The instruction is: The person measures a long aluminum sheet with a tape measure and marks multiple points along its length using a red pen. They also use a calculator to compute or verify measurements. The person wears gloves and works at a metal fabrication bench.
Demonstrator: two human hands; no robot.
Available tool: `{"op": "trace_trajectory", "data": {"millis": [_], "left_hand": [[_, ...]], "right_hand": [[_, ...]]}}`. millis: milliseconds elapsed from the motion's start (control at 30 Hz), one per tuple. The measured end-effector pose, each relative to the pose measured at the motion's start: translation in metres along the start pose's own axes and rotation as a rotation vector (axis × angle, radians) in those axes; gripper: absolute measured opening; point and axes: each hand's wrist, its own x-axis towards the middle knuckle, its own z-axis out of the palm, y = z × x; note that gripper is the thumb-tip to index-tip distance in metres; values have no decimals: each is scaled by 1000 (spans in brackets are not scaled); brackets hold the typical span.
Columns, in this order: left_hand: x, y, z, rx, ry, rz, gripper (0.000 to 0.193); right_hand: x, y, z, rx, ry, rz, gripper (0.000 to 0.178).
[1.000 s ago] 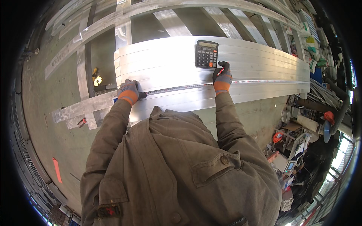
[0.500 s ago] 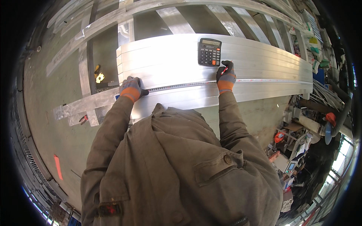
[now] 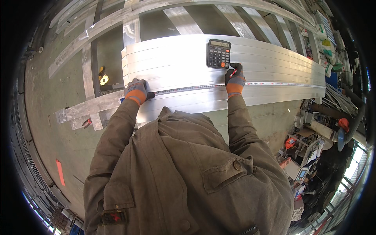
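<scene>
Long silver metal panels (image 3: 172, 70) lie side by side in front of me. A tape measure (image 3: 274, 83) is stretched across them from left to right. My left hand (image 3: 136, 91), in a grey and orange glove, is closed over the tape's left end, its thumb pressed beside the blade. A bit of blue shows at the wrist side of that hand. My right hand (image 3: 235, 80), gloved the same way, grips a red pen (image 3: 233, 73) just above the tape. A black calculator (image 3: 218, 54) rests on the panels beyond it.
Metal frame beams (image 3: 182, 21) run under and beyond the panels. A yellow tape measure (image 3: 104, 80) sits low at the left, and red-handled pliers (image 3: 87, 123) lie on a metal piece nearer me. Cluttered shelving (image 3: 301, 152) stands at the right.
</scene>
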Motion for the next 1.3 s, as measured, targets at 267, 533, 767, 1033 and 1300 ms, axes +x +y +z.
{"op": "trace_trajectory", "data": {"millis": [267,533,767,1033,1300], "left_hand": [[-2,1,-2,-8,8,4,76],[-3,-1,-3,-5,1,17,76],[-4,-3,-1,-27,32,21,77],[-2,-4,2,-12,40,30,78],[-3,-3,-1,-2,35,10,75]], "right_hand": [[-1,-3,-1,26,-41,41,25],[0,-6,-3,77,-34,61,26],[-3,2,11,-19,-77,-78,25],[-4,2,6,69,-66,-51,24],[-2,0,2,18,-78,38,24]]}}
